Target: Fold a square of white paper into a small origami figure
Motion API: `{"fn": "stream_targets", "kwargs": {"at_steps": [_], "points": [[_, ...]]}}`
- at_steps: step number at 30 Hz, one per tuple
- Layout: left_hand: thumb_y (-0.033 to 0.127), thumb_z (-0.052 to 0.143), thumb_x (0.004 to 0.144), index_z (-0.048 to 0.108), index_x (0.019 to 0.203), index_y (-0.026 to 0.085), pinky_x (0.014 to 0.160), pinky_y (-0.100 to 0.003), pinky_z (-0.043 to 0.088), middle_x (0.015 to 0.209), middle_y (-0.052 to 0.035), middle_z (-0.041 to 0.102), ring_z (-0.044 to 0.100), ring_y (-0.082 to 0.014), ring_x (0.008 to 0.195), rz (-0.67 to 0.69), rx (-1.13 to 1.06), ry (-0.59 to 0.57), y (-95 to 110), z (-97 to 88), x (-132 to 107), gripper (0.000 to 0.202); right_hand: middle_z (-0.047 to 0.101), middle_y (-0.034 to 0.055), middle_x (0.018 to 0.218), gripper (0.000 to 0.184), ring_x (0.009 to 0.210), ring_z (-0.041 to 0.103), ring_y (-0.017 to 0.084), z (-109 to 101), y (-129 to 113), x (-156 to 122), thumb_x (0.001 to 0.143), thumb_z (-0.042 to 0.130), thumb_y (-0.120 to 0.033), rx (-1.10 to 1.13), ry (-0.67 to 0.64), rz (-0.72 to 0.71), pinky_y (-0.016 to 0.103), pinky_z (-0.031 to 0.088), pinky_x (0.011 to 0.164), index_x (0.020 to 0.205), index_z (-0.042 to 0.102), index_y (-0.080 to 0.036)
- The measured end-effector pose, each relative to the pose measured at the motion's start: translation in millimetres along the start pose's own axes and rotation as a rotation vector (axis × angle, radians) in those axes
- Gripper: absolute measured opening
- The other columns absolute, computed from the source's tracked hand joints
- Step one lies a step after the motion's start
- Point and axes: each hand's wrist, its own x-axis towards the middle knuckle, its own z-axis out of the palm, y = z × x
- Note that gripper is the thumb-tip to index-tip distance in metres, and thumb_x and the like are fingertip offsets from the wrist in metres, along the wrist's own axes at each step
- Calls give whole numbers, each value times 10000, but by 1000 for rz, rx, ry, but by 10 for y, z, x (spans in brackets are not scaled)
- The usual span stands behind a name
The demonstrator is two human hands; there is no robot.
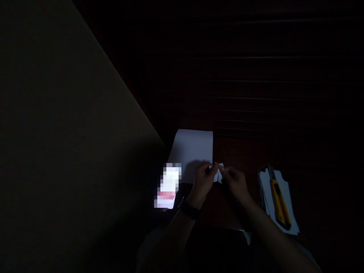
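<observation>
Between my two hands is a small folded piece of white paper (218, 176), with pointed corners sticking out. My left hand (203, 178), with a dark band on its wrist, pinches its left side. From the right, my right hand (235, 182) pinches the other side with thumb and fingers. Behind and left of my hands lies a larger white sheet (193, 149), its far left corner rounded over. The finer folds of the small paper are too dim to make out.
A glowing, pixelated screen (169, 185) lies left of my left hand. On the right, a yellow utility knife (280, 203) rests on a stack of white paper (267, 189). A pale wall (71, 113) rises on the left; dark ridged boards (256, 79) stand behind.
</observation>
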Motion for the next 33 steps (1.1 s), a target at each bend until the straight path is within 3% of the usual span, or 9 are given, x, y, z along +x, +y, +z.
{"fn": "stream_targets", "kwargs": {"at_steps": [8,15,19,25,29,33], "points": [[428,582,750,585,633,150,497,-209,330,581,24,492,433,-94,542,1,5,40,34,19,16,302,558,-13,558,300,505,473,116,7,-5,-16,745,610,-442,3,42,-8,227,364,494,641,617,-160],[423,558,774,609,660,153,560,-226,369,635,0,560,489,-118,602,45,16,10,57,-18,-7,297,614,7,615,330,525,522,137,-49,-87,-6,641,693,-485,75,-102,94,242,377,491,626,614,-164],[419,552,779,607,637,153,567,-229,373,624,-1,556,494,-122,605,44,10,-27,69,-15,-11,306,600,-2,588,314,490,501,125,-81,-73,-1,609,727,-458,95,-102,135,237,365,464,629,615,-165],[417,548,781,610,660,151,539,-225,356,610,2,542,473,-116,581,31,30,-68,32,-9,-2,299,545,-33,517,276,459,459,102,-127,-50,23,608,741,-389,103,-70,119,227,343,458,565,585,-165],[423,547,782,609,676,157,521,-225,338,597,9,532,463,-115,561,80,134,-17,23,-17,-1,293,579,-17,565,263,489,474,110,-185,-76,54,645,708,-410,42,-109,87,233,344,472,614,632,-160],[419,522,799,608,664,162,514,-224,328,592,10,537,464,-116,557,115,209,-36,21,-15,-9,302,576,-5,531,293,475,476,122,-227,-52,82,642,697,-439,-19,-61,90,241,341,459,610,645,-153]]}}
